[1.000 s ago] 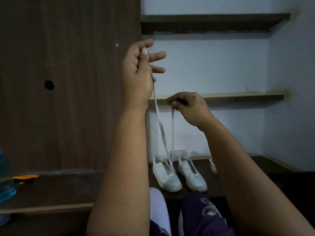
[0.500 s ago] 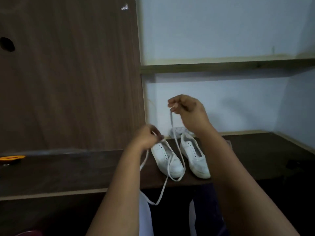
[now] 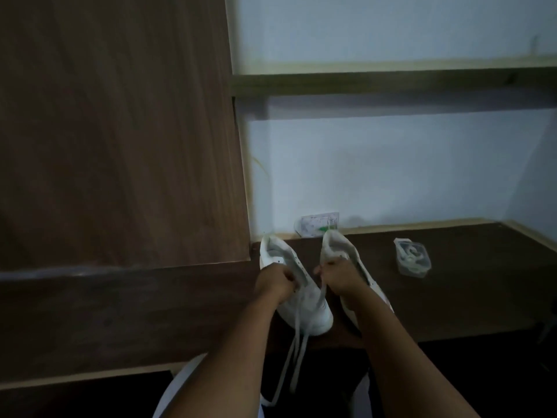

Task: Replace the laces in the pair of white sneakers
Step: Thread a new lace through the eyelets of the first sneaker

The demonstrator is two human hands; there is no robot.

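Note:
Two white sneakers stand side by side on the dark wooden desk, toes toward me. My left hand sits on the left sneaker and pinches one strand of a white lace. My right hand lies between the shoes, over the right sneaker, fingers curled on the other strand. Both strands run over the left sneaker's toe and hang down past the desk's front edge. The eyelets near my fingers are partly hidden.
A small clear plastic packet holding something white lies on the desk to the right of the shoes. A wall socket sits behind them. A tall brown wooden panel rises at left, a shelf above.
Both hands came down from in front of me to the sneakers, bringing the lace with them. The lace's strands now hang slack over the desk edge. My view tilted downward.

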